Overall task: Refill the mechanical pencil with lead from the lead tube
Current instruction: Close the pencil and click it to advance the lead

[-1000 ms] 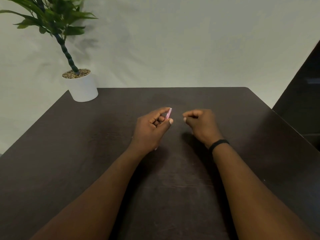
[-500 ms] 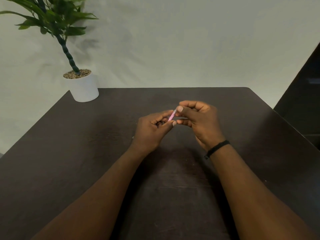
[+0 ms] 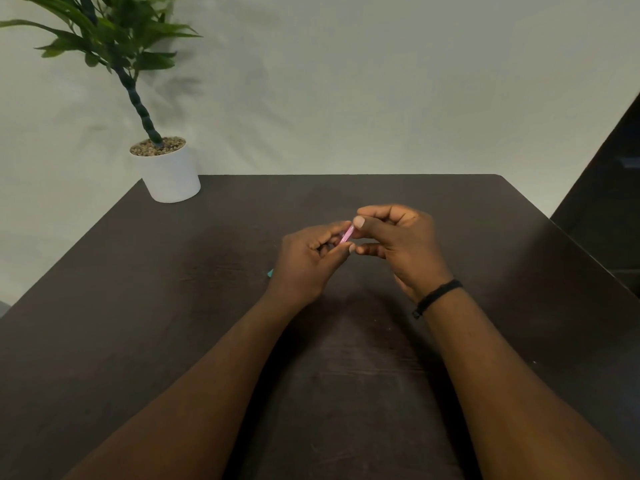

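Dark brown wooden table, centre of frame: left hand closed around a slim pink plastic tube, whose upper end the right hand pinches.

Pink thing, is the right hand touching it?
Touching. The head view shows the right hand pinching the top end of the pink tube with thumb and forefinger.

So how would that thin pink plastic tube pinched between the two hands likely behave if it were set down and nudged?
The thin pink plastic tube looks slender and straight, so it is probably stiff and very light. If it is round, it may roll on the smooth dark wooden table. Only fingertips of the left hand and right hand hold it, so it might slip easily.
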